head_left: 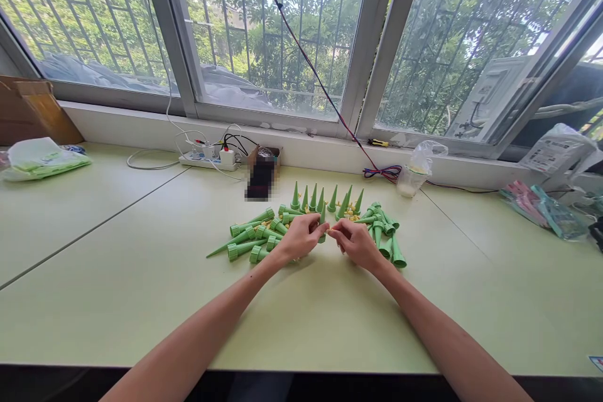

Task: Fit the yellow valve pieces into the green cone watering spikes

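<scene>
My left hand (305, 235) is closed around a green cone (323, 213), which points up. Close beside it, my right hand (351, 240) pinches a small yellow piece (330, 232) against the cone's side. Behind both hands several green cones (333, 200) stand upright, with small yellow pieces among them. To the left lies a pile of green cones (242, 235) with ribbed caps, and more green cones (386, 245) lie in a heap to the right of my right hand.
On the pale green table (141, 301), a power strip (207, 160) and a small box (273, 156) stand at the back. Further right are a coiled cable (384, 173), a bagged cup (412, 180) and plastic packets (546, 207). A green-white bag (44, 160) lies far left.
</scene>
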A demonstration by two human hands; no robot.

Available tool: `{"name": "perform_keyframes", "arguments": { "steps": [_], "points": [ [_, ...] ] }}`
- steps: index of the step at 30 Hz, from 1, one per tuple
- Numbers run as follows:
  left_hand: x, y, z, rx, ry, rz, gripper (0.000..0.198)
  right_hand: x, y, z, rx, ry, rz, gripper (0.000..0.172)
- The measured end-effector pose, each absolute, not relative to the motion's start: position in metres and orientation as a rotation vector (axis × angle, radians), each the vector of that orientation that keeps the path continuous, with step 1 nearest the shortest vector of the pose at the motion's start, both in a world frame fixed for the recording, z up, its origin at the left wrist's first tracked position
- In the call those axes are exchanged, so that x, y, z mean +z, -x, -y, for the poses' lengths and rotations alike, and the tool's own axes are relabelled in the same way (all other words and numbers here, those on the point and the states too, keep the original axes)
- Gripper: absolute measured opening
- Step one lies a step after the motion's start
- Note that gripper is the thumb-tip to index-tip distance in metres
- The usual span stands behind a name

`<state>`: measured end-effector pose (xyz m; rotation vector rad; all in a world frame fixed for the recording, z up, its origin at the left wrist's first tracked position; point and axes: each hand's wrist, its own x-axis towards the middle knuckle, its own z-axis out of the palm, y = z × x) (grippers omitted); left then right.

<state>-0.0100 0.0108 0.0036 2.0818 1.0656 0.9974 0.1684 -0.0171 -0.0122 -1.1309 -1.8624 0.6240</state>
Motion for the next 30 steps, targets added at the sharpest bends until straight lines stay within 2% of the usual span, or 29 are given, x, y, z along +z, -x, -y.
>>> {"name": "perform_keyframes", "arguments": {
  "steps": [8, 16, 21, 25, 30],
  "points": [
    [0.0049, 0.0099, -0.0106, 0.997, -2.069, -1.07, 0.038, -0.0098, -0.1684, 0.0173, 0.575, 1.145, 1.886, 0.03],
    [0.0047, 0.0107, -0.011, 1.019, -2.065, -1.062, 0.038, -0.008, -0.1669, 0.0181, 0.578, 1.103, 1.886, 0.019],
    [0.0098, 0.0127, -0.0079, 0.965, -2.085, -1.021, 0.029, -0.0112, -0.1683, 0.0164, 0.603, 1.095, 1.859, 0.021],
    [0.013, 0.014, -0.0057, 0.944, -2.098, -0.993, 0.029, -0.0138, -0.1699, 0.0143, 0.603, 1.1, 1.845, 0.021],
    [0.0114, 0.0141, -0.0062, 0.964, -2.088, -0.945, 0.014, -0.014, -0.17, 0.0136, 0.613, 1.104, 1.84, 0.019]
  ]
}}
